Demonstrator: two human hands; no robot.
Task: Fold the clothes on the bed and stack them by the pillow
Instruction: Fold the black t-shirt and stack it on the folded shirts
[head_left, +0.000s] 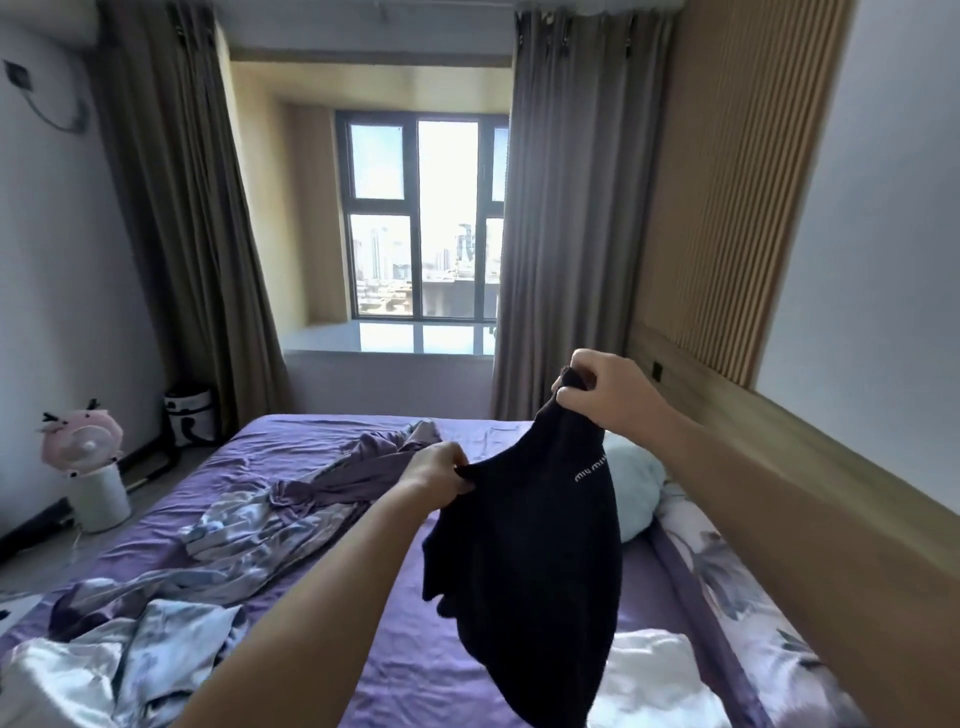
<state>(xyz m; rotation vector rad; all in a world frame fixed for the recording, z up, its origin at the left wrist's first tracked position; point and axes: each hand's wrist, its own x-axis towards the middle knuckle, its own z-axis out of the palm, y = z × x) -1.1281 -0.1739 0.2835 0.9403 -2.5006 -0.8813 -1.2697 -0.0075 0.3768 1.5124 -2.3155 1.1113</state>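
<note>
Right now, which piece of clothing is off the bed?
The black top. The left hand and right hand pinch it up in the air, while the white garment lies on the purple sheet.

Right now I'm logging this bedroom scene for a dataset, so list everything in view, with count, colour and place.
Dark top: one, black with small white lettering, held up over the bed.
Bed sheet: one, purple, covering the bed.
Crumpled bedding: a heap, purple and pale floral, bed's left half.
Pillow: one, pale blue-green, by the headboard, right.
White cloth: one, near bed's right edge, foreground.
Fan: one, pink, on a white cylinder, floor left.
Curtains: two, brown-grey, flanking the window.
Left hand: pinches the top's edge.
Right hand: grips the top's upper corner, higher up.
</note>
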